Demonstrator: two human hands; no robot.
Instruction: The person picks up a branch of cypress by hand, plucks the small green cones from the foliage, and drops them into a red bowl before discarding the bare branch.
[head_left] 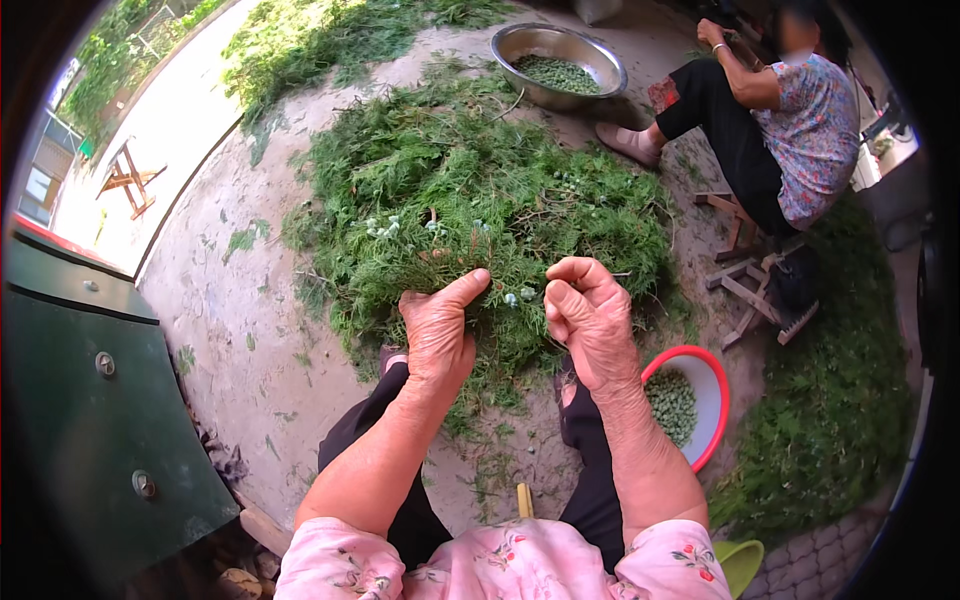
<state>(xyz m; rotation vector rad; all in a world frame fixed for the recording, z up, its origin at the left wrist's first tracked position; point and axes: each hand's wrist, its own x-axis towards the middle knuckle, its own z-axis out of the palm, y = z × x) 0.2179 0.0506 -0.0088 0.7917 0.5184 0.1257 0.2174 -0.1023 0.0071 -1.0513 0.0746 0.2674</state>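
feathery green sprig [455, 268]: located at the near side of a broad heap of green foliage [480, 170], held in the left hand [437, 325], thumb uppermost, other fingers mostly covered. right hand [592, 315]: just beside, thumb and fingers curled narrow; contents cannot be told. small pale blue-green cones [511, 299]: between the hands. round white basin with red rim [722, 400]: beside the right forearm. round silver metal basin [603, 68]: beyond the heap

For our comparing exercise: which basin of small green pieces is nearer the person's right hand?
The red-rimmed basin; the silver metal basin stands beyond the green pile.
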